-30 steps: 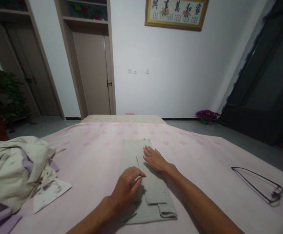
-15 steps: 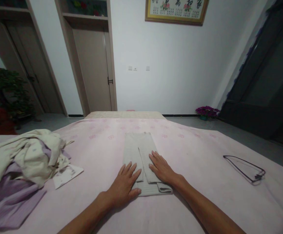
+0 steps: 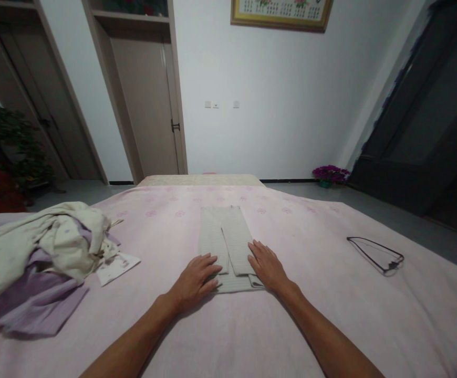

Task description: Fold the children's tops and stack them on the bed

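A pale grey ribbed garment [image 3: 236,239] lies folded flat on the pink bedspread [image 3: 228,336], its sleeve-like strips laid lengthwise over it. My left hand [image 3: 196,281] rests at the garment's lower left edge, fingers spread and fingertips on the cloth. On the opposite edge, my right hand [image 3: 267,264] touches the fabric with its fingertips, fingers apart. Neither hand grips anything.
To the left is a heap of cream and purple clothes [image 3: 55,252] with a white tag [image 3: 116,268] beside it. A thin black wire-like frame [image 3: 376,254] lies on the right. Purple flowers [image 3: 331,174] stand on the floor beyond.
Both hands have shifted outward, from on top of the garment toward its side edges. The view has tilted and moved slightly; the garment keeps its folded shape.
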The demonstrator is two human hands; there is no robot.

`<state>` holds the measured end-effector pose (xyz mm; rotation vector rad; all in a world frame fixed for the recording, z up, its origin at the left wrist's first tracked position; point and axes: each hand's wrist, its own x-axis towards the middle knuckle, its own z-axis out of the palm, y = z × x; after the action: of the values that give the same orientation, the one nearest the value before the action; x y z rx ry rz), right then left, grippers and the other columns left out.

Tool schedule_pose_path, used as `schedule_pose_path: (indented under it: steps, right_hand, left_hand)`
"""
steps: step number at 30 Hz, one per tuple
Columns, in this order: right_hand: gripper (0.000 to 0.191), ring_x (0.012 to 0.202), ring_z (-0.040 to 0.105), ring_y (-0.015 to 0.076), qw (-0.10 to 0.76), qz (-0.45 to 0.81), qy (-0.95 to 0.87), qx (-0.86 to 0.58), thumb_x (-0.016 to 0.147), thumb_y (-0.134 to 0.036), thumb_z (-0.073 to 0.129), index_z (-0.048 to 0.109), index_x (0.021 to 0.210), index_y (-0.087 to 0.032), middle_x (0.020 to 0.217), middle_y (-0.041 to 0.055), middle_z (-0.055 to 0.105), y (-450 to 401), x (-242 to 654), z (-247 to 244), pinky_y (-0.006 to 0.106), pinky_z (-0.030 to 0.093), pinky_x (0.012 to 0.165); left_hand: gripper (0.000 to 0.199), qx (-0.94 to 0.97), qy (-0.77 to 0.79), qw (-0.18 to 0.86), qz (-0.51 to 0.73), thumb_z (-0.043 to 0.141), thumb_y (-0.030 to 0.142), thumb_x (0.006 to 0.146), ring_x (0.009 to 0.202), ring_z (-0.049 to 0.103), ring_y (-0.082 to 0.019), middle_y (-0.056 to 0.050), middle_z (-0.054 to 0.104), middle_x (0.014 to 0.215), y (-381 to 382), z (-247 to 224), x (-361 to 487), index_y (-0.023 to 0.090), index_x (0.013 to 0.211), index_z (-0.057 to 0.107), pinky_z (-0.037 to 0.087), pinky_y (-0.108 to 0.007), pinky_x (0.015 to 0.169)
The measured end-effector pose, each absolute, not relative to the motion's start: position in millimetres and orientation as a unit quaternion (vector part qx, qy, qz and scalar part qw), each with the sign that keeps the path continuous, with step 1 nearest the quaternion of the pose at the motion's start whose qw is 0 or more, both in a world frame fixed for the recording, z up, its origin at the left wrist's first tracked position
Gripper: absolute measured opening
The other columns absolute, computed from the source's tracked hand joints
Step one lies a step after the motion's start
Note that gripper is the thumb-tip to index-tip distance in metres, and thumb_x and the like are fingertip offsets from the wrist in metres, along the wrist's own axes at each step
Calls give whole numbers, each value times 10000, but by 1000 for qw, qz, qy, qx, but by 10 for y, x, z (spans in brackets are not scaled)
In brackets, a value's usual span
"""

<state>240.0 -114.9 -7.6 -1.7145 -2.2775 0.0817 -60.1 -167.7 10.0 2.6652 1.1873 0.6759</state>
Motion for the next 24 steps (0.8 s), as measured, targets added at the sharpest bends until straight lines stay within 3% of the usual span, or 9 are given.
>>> schedule_pose_path:
  steps: [12,19,24]
  right_hand:
    - [520,1441,370,243,162,-15,-790,-591,1009,-385,361,494,1459,-162,1550,103,428,-1168,2392,-84,425,252,1209]
    - [489,1425,400,244,180,-43,-793,-581,1011,-390,391,528,1433,-185,1523,96,467,-1132,2446,-204,438,300,1198]
    - [486,1411,426,247,210,-62,-793,-568,1012,-441,417,529,1435,-229,1524,68,469,-1084,2518,-351,447,339,1187]
  left_hand:
    - [316,773,450,169,414,482,397,993,1217,594,-242,-99,666,1270,-1511,-16,-617,244,1174,691,456,-443,1082]
    - [335,599,607,235,466,511,397,904,966,694,-217,-67,755,1048,-364,207,-971,187,1049,729,555,-328,853]
    - [264,568,666,235,423,562,236,862,859,714,-178,-50,774,945,536,335,-1141,173,1045,742,537,-251,736]
